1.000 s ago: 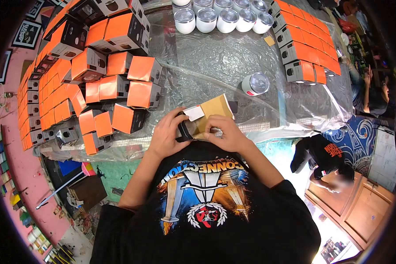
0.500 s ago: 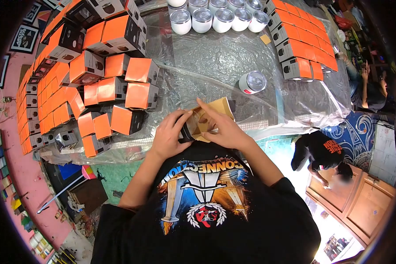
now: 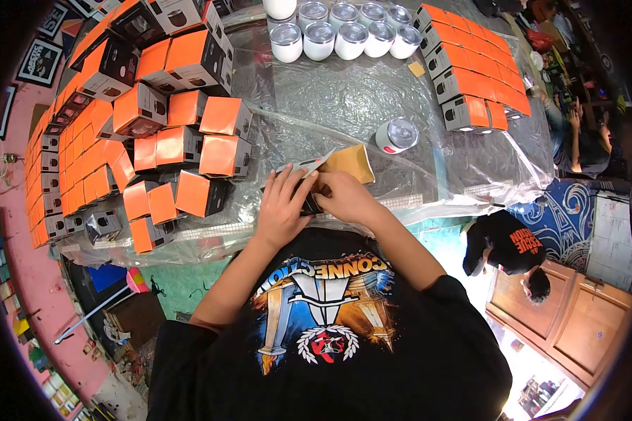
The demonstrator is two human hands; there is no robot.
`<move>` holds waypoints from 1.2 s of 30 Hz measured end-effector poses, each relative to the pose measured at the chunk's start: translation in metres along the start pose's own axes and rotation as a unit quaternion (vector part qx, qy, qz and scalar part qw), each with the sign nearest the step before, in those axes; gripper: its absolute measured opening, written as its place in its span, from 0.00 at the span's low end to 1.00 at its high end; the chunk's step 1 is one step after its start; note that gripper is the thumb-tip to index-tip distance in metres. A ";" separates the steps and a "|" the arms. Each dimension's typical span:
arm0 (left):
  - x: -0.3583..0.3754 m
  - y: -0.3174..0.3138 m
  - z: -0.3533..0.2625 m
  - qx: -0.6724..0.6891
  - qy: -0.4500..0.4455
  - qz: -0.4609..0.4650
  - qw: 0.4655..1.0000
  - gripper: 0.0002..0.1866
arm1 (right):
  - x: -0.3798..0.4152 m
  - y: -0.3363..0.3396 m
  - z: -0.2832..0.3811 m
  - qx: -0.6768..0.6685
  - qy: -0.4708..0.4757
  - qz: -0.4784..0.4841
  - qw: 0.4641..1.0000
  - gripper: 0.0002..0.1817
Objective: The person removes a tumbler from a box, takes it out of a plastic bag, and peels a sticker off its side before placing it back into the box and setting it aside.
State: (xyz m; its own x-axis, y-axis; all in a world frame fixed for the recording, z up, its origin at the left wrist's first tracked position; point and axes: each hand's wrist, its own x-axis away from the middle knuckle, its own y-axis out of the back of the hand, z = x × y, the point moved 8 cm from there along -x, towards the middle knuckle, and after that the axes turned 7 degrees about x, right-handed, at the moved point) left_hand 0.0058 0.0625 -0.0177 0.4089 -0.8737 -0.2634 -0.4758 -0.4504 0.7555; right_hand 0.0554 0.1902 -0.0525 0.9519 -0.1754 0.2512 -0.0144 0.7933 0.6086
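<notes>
A small cardboard box [image 3: 352, 163] stands at the table's near edge, its brown inner flap spread out and a grey printed side showing. My left hand [image 3: 285, 205] is closed around the box's left side, fingers over the printed panel. My right hand [image 3: 349, 201] is closed at the opening, with bent fingers gripping the box's edge; the fingertips are partly hidden. Most of the box's dark body lies behind both hands. A white lidded tumbler [image 3: 398, 135] with a small red label leans slightly on the plastic sheet, beyond my right hand.
Orange-topped boxes [image 3: 221, 156] are piled on the left; a block of similar boxes [image 3: 474, 70] stands at the right. Several white tumblers [image 3: 318, 42] stand at the back. Clear plastic [image 3: 330, 98] covers the table. Another person [image 3: 505, 242] is at the lower right.
The box has turned in my hands, and its grey printed side now shows. My right hand has gone from spread fingers inside the opening to bent fingers at its edge.
</notes>
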 end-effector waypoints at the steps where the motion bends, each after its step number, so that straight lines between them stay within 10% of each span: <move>1: -0.001 -0.002 -0.002 0.000 0.000 -0.002 1.000 0.56 | -0.003 -0.002 -0.001 0.062 -0.006 0.005 0.998 0.11; 23: -0.049 -0.048 0.063 0.049 0.110 -0.258 0.959 0.57 | 0.107 0.182 -0.044 -0.214 0.051 -0.530 0.819 0.10; 31: -0.018 -0.048 0.052 0.082 0.175 -0.224 0.955 0.60 | 0.133 0.189 -0.049 -0.010 0.089 -0.406 0.909 0.16; 36: 0.051 -0.052 0.029 0.081 0.251 -0.365 0.893 0.47 | 0.132 0.159 -0.080 -0.114 0.068 -0.240 0.962 0.25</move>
State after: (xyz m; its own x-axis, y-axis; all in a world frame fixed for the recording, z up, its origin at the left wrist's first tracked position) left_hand 0.0291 0.0363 -0.0879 0.9345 -0.1625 -0.3166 -0.0298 -0.9222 0.3856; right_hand 0.2033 0.3393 0.0173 0.8638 -0.4875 -0.1271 0.4889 0.7500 0.4455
